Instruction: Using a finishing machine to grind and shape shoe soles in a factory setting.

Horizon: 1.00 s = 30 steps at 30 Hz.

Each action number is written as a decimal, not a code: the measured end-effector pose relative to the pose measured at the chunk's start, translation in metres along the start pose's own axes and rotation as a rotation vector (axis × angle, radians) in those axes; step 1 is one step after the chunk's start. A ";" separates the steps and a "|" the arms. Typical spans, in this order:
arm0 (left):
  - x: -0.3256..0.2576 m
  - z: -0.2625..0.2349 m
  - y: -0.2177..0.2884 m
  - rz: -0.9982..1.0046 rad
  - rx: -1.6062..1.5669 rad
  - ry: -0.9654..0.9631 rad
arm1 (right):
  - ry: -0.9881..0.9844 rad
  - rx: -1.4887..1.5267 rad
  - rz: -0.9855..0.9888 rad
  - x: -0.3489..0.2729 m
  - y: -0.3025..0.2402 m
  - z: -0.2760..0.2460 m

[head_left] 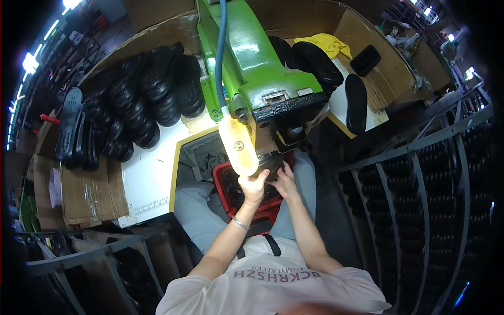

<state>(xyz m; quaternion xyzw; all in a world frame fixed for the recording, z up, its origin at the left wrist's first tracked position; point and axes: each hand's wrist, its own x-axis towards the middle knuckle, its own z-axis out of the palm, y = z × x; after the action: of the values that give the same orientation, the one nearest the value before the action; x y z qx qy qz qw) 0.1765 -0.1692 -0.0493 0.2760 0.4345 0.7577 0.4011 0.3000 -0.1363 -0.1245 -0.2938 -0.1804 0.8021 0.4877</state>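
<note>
- I watch 2 bare hands meet under the front of a green machine (262, 58), both on a dark piece (270, 161).
- That piece sits between the hands, just right of a bright, long lamp (239, 144); its full shape is hidden from me.
- I see the left hand (254, 185) closed on the near edge, thumb on top; a bracelet (240, 223) rings that wrist.
- The right hand (284, 182) has bent fingers against the right edge; I cannot tell whether it grips.
- Below the hands, I see a red crate (219, 177) between the person's knees.
- To the left, black soles (157, 79) stand in rows on a white table (147, 178).
- On the right, 1 single sole (357, 105) lies near a yellow cloth (329, 44).
- Farther right, I see a rack (386, 194) holding many dark items.
</note>
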 end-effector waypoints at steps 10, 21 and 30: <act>0.022 -0.013 0.035 0.226 0.280 -0.131 | 0.409 -0.596 -0.645 -0.011 -0.083 0.028; 0.026 -0.052 0.097 0.164 0.177 -0.106 | 0.215 -1.056 -0.948 -0.029 -0.121 0.086; 0.022 -0.141 0.093 0.231 -0.077 -0.092 | -0.029 -0.842 -0.934 -0.027 -0.085 0.125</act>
<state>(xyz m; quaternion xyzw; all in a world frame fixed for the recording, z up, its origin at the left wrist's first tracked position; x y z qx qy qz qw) 0.0225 -0.2401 -0.0322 0.3430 0.3514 0.8017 0.3408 0.2864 -0.1211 0.0277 -0.3399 -0.5966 0.3684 0.6268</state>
